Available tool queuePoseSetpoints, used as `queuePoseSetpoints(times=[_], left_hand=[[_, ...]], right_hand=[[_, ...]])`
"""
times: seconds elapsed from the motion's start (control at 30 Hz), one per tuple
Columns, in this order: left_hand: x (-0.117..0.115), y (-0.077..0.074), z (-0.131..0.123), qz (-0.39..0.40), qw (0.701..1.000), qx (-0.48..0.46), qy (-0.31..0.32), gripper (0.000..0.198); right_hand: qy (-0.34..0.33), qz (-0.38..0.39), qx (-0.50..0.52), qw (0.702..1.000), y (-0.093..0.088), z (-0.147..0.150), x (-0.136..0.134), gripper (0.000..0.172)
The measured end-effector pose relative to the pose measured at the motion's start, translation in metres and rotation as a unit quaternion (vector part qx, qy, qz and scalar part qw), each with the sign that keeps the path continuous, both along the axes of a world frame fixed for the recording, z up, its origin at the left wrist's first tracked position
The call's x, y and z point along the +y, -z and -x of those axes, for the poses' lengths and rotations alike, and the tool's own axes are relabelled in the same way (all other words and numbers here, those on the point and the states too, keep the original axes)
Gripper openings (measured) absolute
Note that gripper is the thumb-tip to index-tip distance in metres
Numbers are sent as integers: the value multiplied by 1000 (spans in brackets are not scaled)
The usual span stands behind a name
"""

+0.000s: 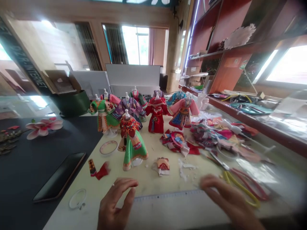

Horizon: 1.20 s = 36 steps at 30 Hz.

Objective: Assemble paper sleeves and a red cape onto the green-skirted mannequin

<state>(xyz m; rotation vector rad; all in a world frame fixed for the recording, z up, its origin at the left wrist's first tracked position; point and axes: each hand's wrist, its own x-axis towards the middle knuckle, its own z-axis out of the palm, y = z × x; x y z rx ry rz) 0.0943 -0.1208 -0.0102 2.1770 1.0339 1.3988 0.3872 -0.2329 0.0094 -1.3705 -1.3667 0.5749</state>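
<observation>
Tabletop (pixel 153 182), pale and broad, ran away from both hands. Well beyond the fingertips stood a cluster of dressed doll mannequins (pixel 157 111), several of them fully clothed. The nearest, a green-skirted mannequin (pixel 132 143), rose just past the left fingers. Farther out from the right fingers sprawled a heap of loose fabric pieces (pixel 206 134), so by my reckoning a good share of the costume work was done and plenty was left. A dark phone (pixel 59 177) lay to the outer side of the left fingers. A clear ruler (pixel 168 195) stretched between the two hands, and yellow-handled scissors (pixel 240 187) sat just beyond the right fingers. The left hand (pixel 115 207) hovered with fingers curled and loosely apart, pinching nothing I could see. The right hand (pixel 227 198) was blurred. Its fingers looked held together, but I could not tell whether they gripped anything. A small loose bodice (pixel 162 165) lay beyond and between both sets of fingers, not yet on any stand.
</observation>
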Motion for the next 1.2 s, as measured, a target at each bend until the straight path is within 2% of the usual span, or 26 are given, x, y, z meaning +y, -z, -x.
queuePoseSetpoints(times=[0.1,0.17,0.3,0.5,0.93,1.1,1.2], left_hand=[[-9,-6,-16,106,992,-12,64,13],[-11,-8,-20,162,982,-11,96,14],[-10,-5,-20,206,970,-9,126,15],[-10,0,-20,216,964,-8,153,11],[-9,8,-22,188,971,11,146,10],[-10,10,-24,156,979,18,132,10],[-11,12,-24,107,987,28,116,12]], right_hand=[[-113,50,23,992,-6,40,33,17],[-163,76,52,982,-5,59,47,18],[-194,108,73,972,2,78,56,18],[-187,108,52,975,9,89,59,17],[-167,71,-3,983,15,95,58,7],[-149,46,-36,987,18,98,57,8],[-140,25,-54,988,19,100,58,10]])
